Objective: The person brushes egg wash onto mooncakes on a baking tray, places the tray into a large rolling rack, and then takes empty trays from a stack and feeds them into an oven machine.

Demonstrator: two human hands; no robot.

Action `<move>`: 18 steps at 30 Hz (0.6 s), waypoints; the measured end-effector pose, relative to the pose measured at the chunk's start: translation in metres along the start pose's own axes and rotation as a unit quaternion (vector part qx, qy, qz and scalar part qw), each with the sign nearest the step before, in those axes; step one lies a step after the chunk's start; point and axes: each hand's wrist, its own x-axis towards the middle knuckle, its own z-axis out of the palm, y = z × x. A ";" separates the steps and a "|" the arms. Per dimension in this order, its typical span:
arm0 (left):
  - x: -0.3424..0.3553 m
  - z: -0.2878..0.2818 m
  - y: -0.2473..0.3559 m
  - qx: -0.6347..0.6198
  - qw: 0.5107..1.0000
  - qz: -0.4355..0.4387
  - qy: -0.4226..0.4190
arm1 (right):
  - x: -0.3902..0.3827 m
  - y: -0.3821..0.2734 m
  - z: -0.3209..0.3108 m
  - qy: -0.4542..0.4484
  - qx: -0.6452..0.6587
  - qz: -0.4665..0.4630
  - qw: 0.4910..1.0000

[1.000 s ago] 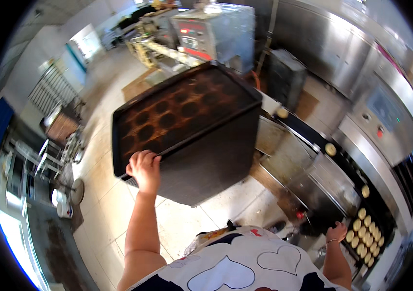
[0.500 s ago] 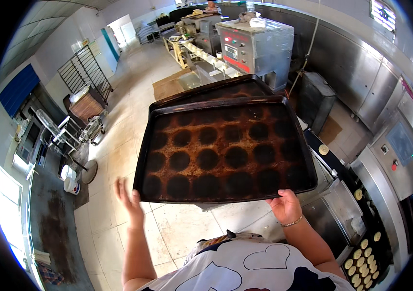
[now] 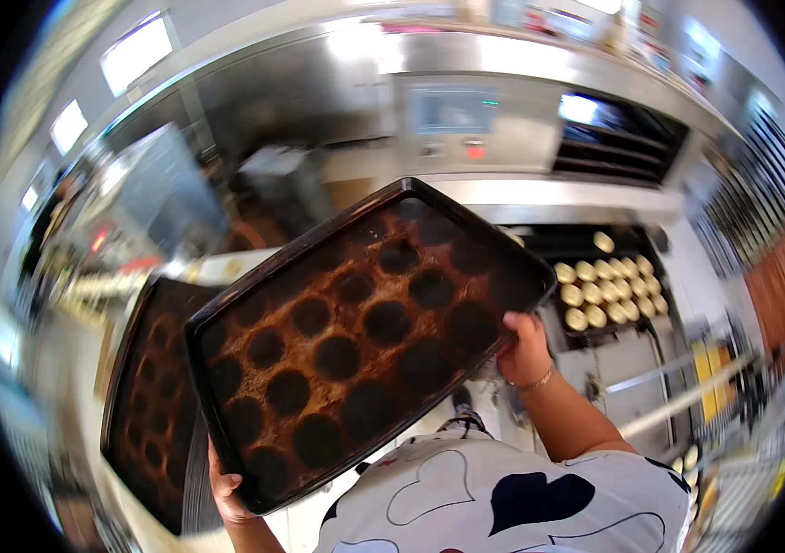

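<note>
While our left hand (image 3: 227,487) and right hand (image 3: 527,352) were closed around the rectangular black-brown metal tray (image 3: 335,358), tilted in front of us, we thought it could bump the dark metal tray pile (image 3: 148,415) if we turned too fast.

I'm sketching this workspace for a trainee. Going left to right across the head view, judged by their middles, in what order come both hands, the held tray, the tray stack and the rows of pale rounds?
Tray stack → left hand → held tray → right hand → rows of pale rounds.
</note>
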 end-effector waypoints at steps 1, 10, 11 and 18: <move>0.011 0.004 0.005 0.010 0.999 -0.022 -0.031 | -0.016 -0.012 -0.011 0.035 -0.027 -0.074 0.996; 0.194 0.299 -0.177 -0.015 0.874 -0.284 -0.394 | 0.010 -0.123 -0.059 0.299 -0.042 -0.470 0.829; 0.203 0.325 -0.201 -0.003 0.860 -0.294 -0.416 | 0.017 -0.135 -0.080 0.311 -0.023 -0.483 0.818; 0.279 0.480 -0.310 0.109 0.772 -0.342 -0.525 | 0.108 -0.231 -0.187 0.328 -0.058 -0.564 0.756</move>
